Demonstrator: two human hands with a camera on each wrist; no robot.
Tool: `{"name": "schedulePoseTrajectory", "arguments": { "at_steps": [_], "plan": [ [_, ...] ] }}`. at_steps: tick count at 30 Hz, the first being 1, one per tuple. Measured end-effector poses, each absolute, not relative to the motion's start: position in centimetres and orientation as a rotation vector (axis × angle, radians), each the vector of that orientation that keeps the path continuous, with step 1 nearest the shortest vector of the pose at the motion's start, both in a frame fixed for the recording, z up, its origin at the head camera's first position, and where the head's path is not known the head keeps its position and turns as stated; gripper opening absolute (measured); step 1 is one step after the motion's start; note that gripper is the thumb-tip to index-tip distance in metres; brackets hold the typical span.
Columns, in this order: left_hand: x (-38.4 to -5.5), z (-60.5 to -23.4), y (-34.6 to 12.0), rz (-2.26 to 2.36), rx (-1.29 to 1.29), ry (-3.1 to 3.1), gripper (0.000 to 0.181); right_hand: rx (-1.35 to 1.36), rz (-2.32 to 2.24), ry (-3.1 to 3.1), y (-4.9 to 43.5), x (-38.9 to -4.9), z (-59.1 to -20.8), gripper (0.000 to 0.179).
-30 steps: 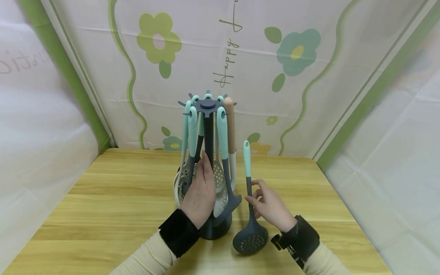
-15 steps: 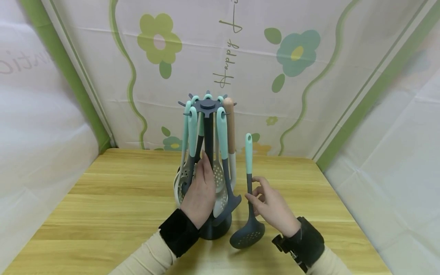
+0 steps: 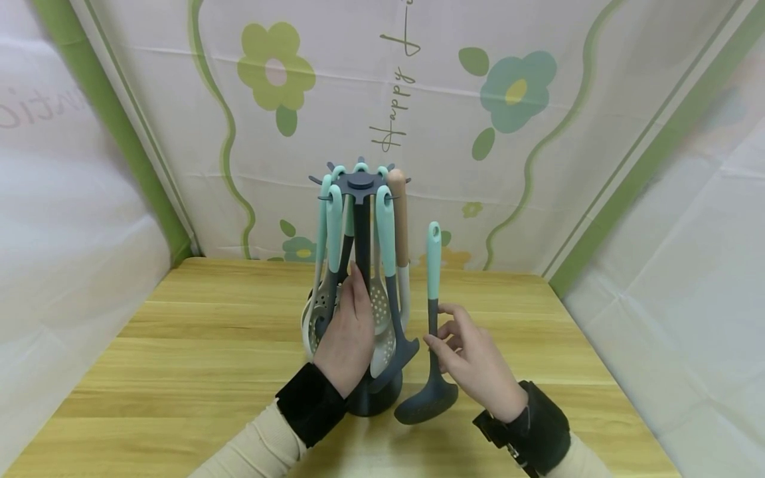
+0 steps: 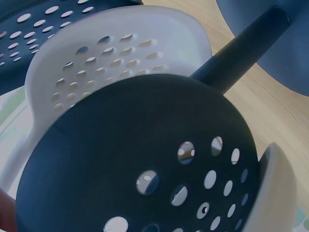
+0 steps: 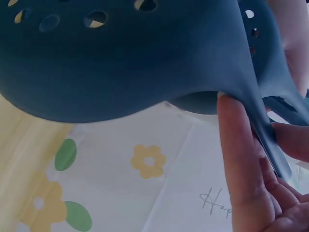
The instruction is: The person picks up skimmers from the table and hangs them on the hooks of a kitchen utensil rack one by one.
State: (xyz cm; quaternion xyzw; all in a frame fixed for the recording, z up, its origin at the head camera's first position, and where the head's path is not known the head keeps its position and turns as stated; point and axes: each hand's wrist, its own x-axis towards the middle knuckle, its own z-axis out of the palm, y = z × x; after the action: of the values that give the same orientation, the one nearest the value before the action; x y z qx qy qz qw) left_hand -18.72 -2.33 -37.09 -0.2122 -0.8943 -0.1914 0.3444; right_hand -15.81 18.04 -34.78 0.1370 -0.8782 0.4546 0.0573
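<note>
A dark grey skimmer (image 3: 425, 401) with a mint handle (image 3: 433, 259) stands upright in my right hand (image 3: 478, 372), whose thumb and fingertips pinch its grey shaft. In the right wrist view its broad perforated bowl (image 5: 120, 72) fills the upper left. My left hand (image 3: 346, 338) reaches between hanging utensils and holds the black pole (image 3: 362, 232) of the utensil stand; some of its fingers are hidden. Next to that hand hangs a dark turner (image 3: 399, 365). The left wrist view shows a dark perforated head (image 4: 106, 130) and a pale perforated spoon (image 4: 111, 53) close up.
The stand's round black base (image 3: 382, 398) sits on a wooden table (image 3: 179, 372). Several mint-handled utensils and one with a wooden handle (image 3: 398, 219) hang from its hooked top (image 3: 360, 181). A flower-printed cloth (image 3: 335, 86) encloses the back and sides.
My right hand has raised the skimmer slightly and tilted it, so its bowl now shows edge-on and a bit nearer the stand. My left hand has kept its place.
</note>
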Motion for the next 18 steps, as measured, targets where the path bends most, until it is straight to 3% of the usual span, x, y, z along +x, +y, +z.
{"name": "schedulePoseTrajectory", "arguments": {
  "at_steps": [18],
  "plan": [
    [-18.6,-37.0,-2.3,-0.547,-0.562,-2.322,0.063,0.648,1.278,-2.51,17.5,-14.1,-33.8,0.045]
  ]
}}
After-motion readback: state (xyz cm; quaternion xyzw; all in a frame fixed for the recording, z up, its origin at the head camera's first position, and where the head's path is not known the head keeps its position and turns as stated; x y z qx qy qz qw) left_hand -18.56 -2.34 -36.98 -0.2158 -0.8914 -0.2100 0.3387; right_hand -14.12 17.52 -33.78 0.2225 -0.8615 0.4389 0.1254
